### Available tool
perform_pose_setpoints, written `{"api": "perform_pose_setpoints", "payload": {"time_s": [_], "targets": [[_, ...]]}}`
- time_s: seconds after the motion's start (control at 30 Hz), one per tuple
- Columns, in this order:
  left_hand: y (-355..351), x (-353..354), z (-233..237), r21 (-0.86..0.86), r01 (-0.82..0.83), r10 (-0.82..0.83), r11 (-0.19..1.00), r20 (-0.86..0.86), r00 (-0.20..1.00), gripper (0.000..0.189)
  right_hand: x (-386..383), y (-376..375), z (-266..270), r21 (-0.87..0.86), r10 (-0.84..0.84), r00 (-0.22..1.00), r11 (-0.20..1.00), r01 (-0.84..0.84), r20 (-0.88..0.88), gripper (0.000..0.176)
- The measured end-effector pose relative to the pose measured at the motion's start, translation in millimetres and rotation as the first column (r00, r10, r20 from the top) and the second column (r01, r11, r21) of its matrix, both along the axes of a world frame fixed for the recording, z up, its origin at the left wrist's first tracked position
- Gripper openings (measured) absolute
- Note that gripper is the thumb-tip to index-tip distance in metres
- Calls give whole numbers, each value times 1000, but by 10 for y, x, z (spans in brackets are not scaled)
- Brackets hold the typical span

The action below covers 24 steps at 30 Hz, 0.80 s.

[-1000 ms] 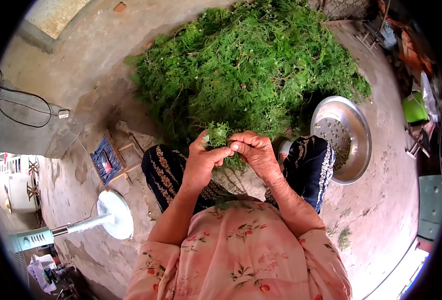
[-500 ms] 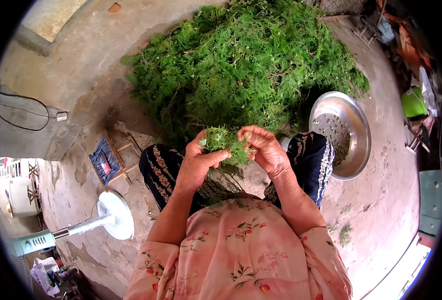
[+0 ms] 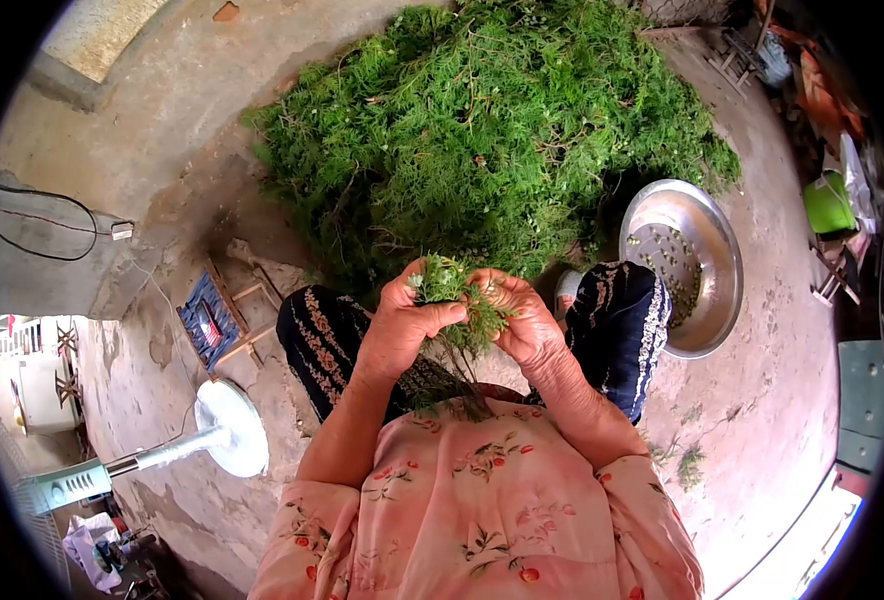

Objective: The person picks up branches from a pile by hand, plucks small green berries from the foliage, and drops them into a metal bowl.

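And it's the left hand (image 3: 397,325) clamped on the sprig (image 3: 482,318), right hand (image 3: 527,325) touching it (grip hidden, can't tell), this side of the pile (image 3: 482,130), basin (image 3: 718,312) at the pile's near right

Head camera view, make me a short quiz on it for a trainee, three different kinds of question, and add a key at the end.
1. True or false: the left hand is holding a green sprig.

2. Multiple choice: which is nearer the metal basin? A, the left hand; B, the right hand; C, both equally.

3. Fill in the blank: the large pile beyond the hands is coloured ____.

Key: 1, true. 2, B. 3, green.
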<state>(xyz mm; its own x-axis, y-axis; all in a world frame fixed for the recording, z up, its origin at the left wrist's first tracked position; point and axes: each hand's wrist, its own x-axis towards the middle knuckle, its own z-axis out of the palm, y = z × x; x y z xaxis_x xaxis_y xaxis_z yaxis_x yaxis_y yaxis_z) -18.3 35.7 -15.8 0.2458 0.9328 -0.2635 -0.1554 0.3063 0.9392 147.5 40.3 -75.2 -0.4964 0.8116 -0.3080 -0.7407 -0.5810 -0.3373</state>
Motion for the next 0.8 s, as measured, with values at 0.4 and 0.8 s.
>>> {"api": "perform_pose_setpoints", "payload": {"time_s": [0.4, 0.8], "targets": [[32, -3, -63, 58, 4, -14, 998, 178, 984, 67, -84, 41, 174, 54, 9, 979, 998, -20, 201, 29], [55, -13, -139, -24, 70, -68, 997, 100, 993, 59, -50, 63, 208, 216, 54, 947, 968, -128, 318, 19]]}}
